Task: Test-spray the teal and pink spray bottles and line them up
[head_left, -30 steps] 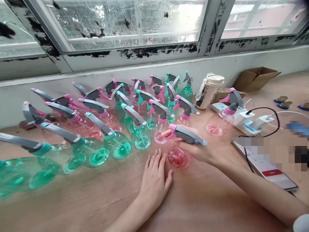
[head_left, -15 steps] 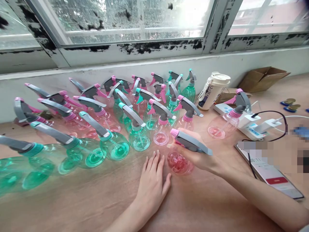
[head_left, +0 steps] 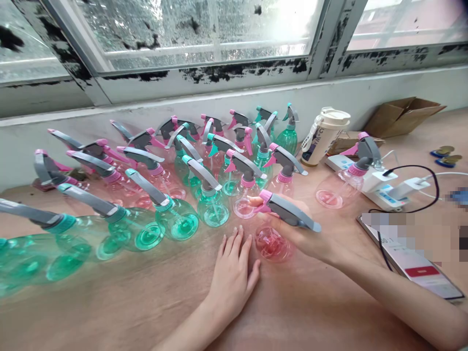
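Head view: right hand (head_left: 307, 234) gripping pink spray bottle (head_left: 272, 241), left hand (head_left: 232, 273) flat, open on table (head_left: 146, 302); cup (head_left: 323, 136) lettering unreadable.

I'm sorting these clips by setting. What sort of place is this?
Probably a small workshop or assembly bench, not a home. Dozens of identical spray bottles stand in rows on a wooden table under a grimy window, and the right hand holds a pink spray bottle.

Daylight comes through grimy windows (head_left: 204, 29) with peeling black frames above a white sill wall (head_left: 226, 105); the wooden desk (head_left: 120, 302) runs along it.
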A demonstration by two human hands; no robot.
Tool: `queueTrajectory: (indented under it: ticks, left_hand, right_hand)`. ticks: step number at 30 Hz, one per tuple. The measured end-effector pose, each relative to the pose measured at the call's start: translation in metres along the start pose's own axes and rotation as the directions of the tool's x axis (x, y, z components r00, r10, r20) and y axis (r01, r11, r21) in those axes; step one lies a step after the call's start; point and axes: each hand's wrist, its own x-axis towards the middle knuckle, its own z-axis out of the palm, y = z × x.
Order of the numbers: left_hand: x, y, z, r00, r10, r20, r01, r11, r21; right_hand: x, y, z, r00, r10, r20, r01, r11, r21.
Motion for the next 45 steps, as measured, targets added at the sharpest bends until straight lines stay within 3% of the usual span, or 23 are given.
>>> queueTrajectory:
  ticks: [8,13,27,33,45]
  left_hand:
    - [0.0006,0.0005,-0.0010,1.000,-0.003,-0.002,0.003,1.000,0.001]
    - [0.0004,0.0011,-0.0016,1.000,-0.011,0.001,0.011,1.000,-0.009]
    - [0.0005,0.0017,-0.0019,1.000,-0.013,0.007,0.013,1.000,0.017]
    - [0.0006,0.0016,-0.0016,1.000,-0.004,-0.004,0.004,1.000,0.014]
    - [0.0005,0.0016,-0.0030,1.000,-0.013,0.026,0.012,1.000,0.011]
  right_hand:
    - [0.0013,0.0014,-0.0018,0.999,-0.009,0.041,0.010,0.999,-0.033]
    - [0.0018,0.0004,-0.0021,0.998,-0.014,0.064,0.011,0.999,0.047]
    - [0.0025,-0.0022,-0.0003,0.998,-0.034,-0.047,0.031,0.998,-0.046]
    - [-0.0001,-0.0011,-0.0017,1.000,-0.026,-0.010,0.026,0.999,0.032]
    - [-0.0058,0.0026,-0.0011,0.999,0.035,-0.021,-0.035,0.999,0.013]
